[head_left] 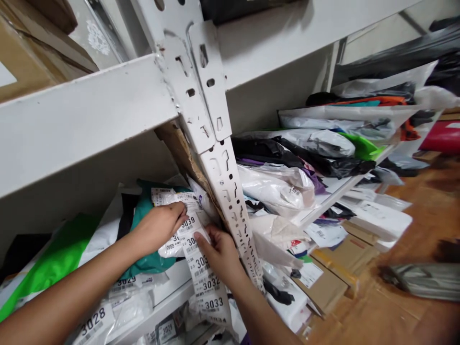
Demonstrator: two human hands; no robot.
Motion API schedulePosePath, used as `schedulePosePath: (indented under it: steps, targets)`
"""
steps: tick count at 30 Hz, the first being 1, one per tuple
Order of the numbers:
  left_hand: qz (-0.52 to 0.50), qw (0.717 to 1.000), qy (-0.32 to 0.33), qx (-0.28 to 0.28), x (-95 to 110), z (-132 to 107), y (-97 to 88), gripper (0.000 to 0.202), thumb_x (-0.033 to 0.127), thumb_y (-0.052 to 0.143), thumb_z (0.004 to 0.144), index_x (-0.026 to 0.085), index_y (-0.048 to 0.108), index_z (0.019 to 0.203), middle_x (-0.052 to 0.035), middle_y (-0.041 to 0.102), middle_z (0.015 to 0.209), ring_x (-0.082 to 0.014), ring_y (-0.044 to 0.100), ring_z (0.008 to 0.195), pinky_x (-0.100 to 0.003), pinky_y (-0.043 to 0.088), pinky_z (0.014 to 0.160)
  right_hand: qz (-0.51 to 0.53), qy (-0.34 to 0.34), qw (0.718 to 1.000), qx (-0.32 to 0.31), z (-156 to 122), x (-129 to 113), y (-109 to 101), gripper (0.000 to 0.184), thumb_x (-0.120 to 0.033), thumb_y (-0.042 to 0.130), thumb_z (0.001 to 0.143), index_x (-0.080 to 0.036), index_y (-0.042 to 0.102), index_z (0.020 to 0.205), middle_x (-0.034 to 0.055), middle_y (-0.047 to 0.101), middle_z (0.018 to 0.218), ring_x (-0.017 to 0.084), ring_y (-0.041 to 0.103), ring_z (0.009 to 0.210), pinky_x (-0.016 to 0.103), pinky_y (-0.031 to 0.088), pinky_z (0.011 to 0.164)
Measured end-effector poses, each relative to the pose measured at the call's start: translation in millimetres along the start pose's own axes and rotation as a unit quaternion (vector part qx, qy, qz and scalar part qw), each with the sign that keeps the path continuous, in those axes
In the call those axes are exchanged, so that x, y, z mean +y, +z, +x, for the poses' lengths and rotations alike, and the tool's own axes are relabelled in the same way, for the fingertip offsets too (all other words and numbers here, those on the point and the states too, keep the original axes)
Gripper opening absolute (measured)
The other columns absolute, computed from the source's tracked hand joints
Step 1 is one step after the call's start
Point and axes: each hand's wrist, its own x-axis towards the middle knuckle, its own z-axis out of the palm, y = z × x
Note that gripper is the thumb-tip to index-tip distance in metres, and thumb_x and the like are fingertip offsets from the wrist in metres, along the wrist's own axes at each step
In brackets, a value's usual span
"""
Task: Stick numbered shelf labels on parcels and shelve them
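A long strip of white number labels (pixel 201 268) hangs down from the shelf, printed 3039, 3033 and similar. My left hand (pixel 160 227) pinches the top of the strip against a teal plastic parcel (pixel 147 261). My right hand (pixel 221 254) holds the strip lower down, thumb on a label, close beside the white slotted metal upright (pixel 233 206). Both hands are closed on the strip.
White shelving beams (pixel 82 120) cross above. Bagged parcels in white, black and green (pixel 302 158) fill shelves to the right. A green and white bag (pixel 61 258) lies left. Cardboard boxes (pixel 327 282) and more parcels sit on the wooden floor (pixel 424 215).
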Motion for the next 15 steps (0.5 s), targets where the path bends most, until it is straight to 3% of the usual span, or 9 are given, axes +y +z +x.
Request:
schedulePosePath:
  steps: [3,8,11,15]
  targets:
    - [0.041,0.999,-0.003,0.001,3.3,2.4,-0.4,0.024,0.036,0.035,0.098,0.018,0.052,0.094,-0.0048,0.067,0.08,-0.0234,0.065,0.073,-0.031,0.035,0.062,0.014,0.004,0.999,0.039,-3.7,-2.1,-0.5,0.044,-0.057,0.058,0.082,-0.019,0.046,0.062,-0.0037,0.041,0.056,0.01,0.036,0.055,0.024,0.03,0.049]
    - [0.069,0.998,0.01,-0.011,4.8,7.9,-2.3,0.024,0.034,0.035,0.098,0.018,0.053,0.095,-0.0059,0.068,0.084,-0.023,0.065,0.076,-0.031,0.036,0.06,0.157,0.08,0.984,-0.041,-16.1,-3.9,-5.1,0.041,-0.054,0.072,0.072,-0.016,0.058,0.078,-0.0007,0.058,0.064,0.011,0.047,0.056,0.024,0.037,0.053]
    - [0.086,0.996,0.02,-0.015,6.0,8.6,-1.3,0.023,0.032,0.035,0.097,0.018,0.053,0.094,-0.0067,0.068,0.086,-0.0235,0.065,0.076,-0.031,0.036,0.061,0.187,0.101,0.977,-0.005,-28.2,7.1,-7.0,0.043,-0.056,0.071,0.073,-0.019,0.05,0.067,-0.0047,0.05,0.056,0.009,0.039,0.05,0.022,0.031,0.048]
    - [0.079,0.997,0.01,-0.024,8.2,5.4,-4.0,0.026,0.03,0.031,0.097,0.015,0.053,0.098,-0.0097,0.067,0.088,-0.0235,0.063,0.074,-0.033,0.041,0.064,0.152,0.055,0.985,0.066,-52.9,24.5,-15.2,0.051,-0.053,0.069,0.077,-0.022,0.032,0.058,-0.0094,0.03,0.049,0.006,0.025,0.046,0.022,0.022,0.046]
